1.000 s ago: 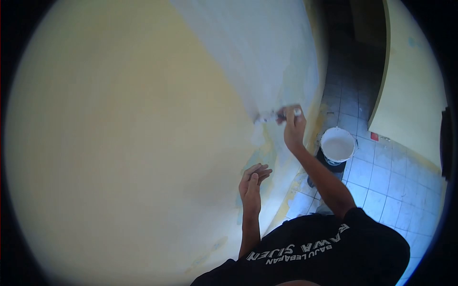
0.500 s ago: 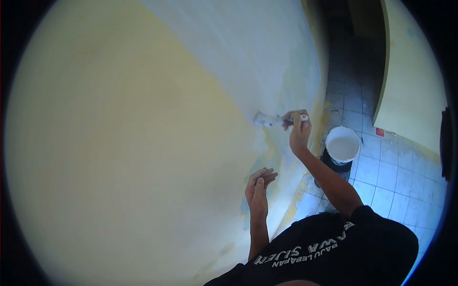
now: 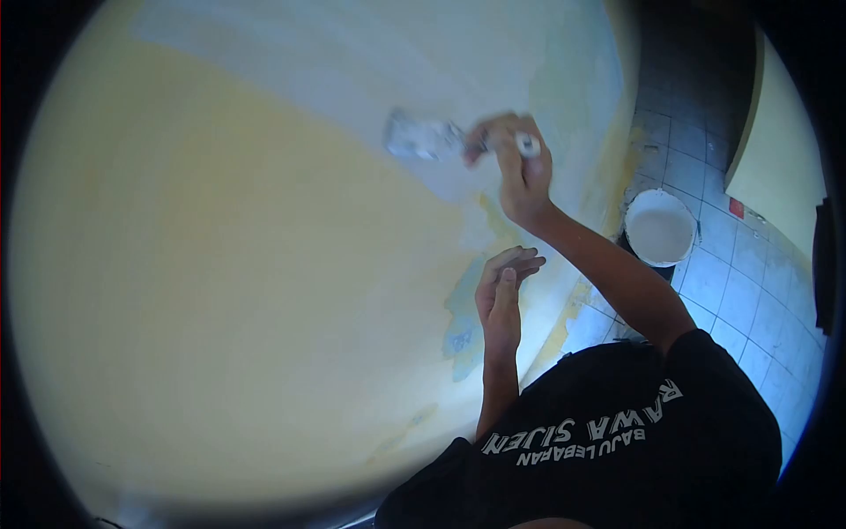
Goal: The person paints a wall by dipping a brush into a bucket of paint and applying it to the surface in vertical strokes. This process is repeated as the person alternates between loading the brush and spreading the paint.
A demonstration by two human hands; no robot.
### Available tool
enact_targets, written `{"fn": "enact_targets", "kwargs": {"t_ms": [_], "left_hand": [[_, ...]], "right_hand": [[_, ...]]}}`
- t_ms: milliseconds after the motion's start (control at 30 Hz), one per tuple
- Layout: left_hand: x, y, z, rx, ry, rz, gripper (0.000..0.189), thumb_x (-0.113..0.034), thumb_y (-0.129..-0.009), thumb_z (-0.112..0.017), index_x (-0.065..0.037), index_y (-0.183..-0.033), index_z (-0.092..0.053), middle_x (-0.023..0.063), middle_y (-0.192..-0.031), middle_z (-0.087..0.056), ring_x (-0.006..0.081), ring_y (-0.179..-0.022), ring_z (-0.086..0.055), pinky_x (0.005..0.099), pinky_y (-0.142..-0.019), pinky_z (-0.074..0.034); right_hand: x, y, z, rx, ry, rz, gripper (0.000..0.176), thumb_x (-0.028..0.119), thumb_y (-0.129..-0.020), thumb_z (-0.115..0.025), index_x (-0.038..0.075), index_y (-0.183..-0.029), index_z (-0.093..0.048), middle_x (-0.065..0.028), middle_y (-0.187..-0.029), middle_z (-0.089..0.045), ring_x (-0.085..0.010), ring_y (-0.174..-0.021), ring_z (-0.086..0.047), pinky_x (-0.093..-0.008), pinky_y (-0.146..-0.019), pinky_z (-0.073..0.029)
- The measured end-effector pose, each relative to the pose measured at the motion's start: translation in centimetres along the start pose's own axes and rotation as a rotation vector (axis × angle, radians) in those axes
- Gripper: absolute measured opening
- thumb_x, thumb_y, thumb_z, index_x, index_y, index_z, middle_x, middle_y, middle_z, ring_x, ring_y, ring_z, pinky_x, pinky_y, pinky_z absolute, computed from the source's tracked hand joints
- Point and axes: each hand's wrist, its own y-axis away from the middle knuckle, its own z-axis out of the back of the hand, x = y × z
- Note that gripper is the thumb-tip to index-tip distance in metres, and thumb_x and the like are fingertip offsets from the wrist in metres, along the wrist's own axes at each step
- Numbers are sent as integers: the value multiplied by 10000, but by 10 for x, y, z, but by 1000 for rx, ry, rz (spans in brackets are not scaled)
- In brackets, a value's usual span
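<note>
My right hand is closed around the handle of a paintbrush. Its wide, white-coated head points left and lies at the wall, by the border between a whitish coat and the yellow paint; motion blurs it a little. The pale handle end sticks out behind my fist. Lower down, my left hand is held up close to the wall, fingers stretched out and thumb apart, holding nothing. Beside it is a greenish bare patch on the wall.
A white bucket with whitish contents stands right of my right forearm, on something dark. Pale floor tiles spread around it. Further right is a pale yellow wall edge, with a small red piece at its foot.
My right hand has swept the paintbrush up and left along the whitish border. My left hand has risen slightly and shifted right, still open. The view has shifted too.
</note>
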Motion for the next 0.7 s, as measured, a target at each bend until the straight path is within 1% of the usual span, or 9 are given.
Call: {"fn": "enact_targets", "kwargs": {"t_ms": [67, 167, 200, 300, 367, 467, 533, 600, 700], "left_hand": [[8, -14, -4, -9, -33, 28, 330, -160, -1098, -463, 22, -1355, -562, 191, -1269, -671, 314, -1142, -674, 455, -1033, -491], [19, -54, -18, -36, -78, 94, 324, -155, -1092, -467, 19, -1346, -568, 192, -1263, -674, 313, -1134, -677, 448, -1023, -498], [23, -62, -23, -49, -94, 125, 322, -153, -1091, -469, 19, -1343, -570, 193, -1261, -676, 314, -1131, -677, 445, -1019, -501], [36, -80, -39, -69, -136, 197, 324, -160, -1087, -477, 28, -1333, -572, 198, -1250, -678, 311, -1119, -681, 435, -1005, -510], [48, -93, -53, -104, -164, 241, 327, -162, -1088, -477, 41, -1326, -571, 203, -1241, -678, 309, -1110, -681, 429, -1001, -514], [65, -115, -76, -129, -203, 327, 339, -167, -1083, -489, 68, -1315, -562, 217, -1220, -675, 313, -1089, -685, 423, -992, -524], [80, -134, -89, -116, -204, 368, 345, -171, -1076, -503, 77, -1311, -561, 226, -1213, -671, 324, -1083, -686, 431, -987, -529], [90, -158, -105, -117, -186, 424, 356, -178, -1070, -514, 83, -1308, -560, 236, -1211, -669, 337, -1083, -686, 441, -986, -530], [117, -162, -109, -79, -126, 501, 367, -202, -1060, -539, 70, -1305, -571, 239, -1211, -681, 352, -1087, -695, 456, -992, -519]], "right_hand": [[-20, 35, 54, 100, 128, -133, 177, 140, -1115, -411, 2, -1070, -512, -165, -978, -641, -167, -778, -641, -326, -691, -549], [-35, 52, 133, 75, 321, -418, 216, 162, -1107, -447, 4, -1024, -569, -137, -981, -646, -152, -753, -629, -297, -667, -532], [-45, 60, 167, 13, 319, -423, 166, 124, -1094, -487, 18, -1027, -596, -86, -962, -638, -109, -745, -615, -256, -654, -524], [-41, 71, 262, -97, 521, -656, 196, 163, -1099, -485, 26, -1023, -602, -81, -971, -669, -114, -769, -664, -262, -674, -543], [-37, 67, 323, -152, 649, -705, 180, 176, -1086, -522, 23, -1048, -608, -85, -955, -682, -131, -774, -685, -279, -691, -551], [-36, 65, 415, -110, 929, -751, 171, 187, -1063, -570, 23, -1076, -614, -79, -901, -689, -148, -760, -692, -302, -695, -553], [-42, 58, 466, -133, 984, -878, 188, 201, -1030, -632, 20, -1077, -616, -78, -847, -693, -167, -765, -709, -311, -705, -553], [-42, 32, 490, -93, 1016, -1072, 212, 226, -1004, -682, 26, -1054, -633, -96, -820, -707, -178, -759, -729, -303, -708, -551], [-53, 35, 532, 103, 1121, -1229, 225, 244, -988, -700, 28, -1030, -657, -123, -776, -732, -175, -686, -744, -306, -653, -566]]}}
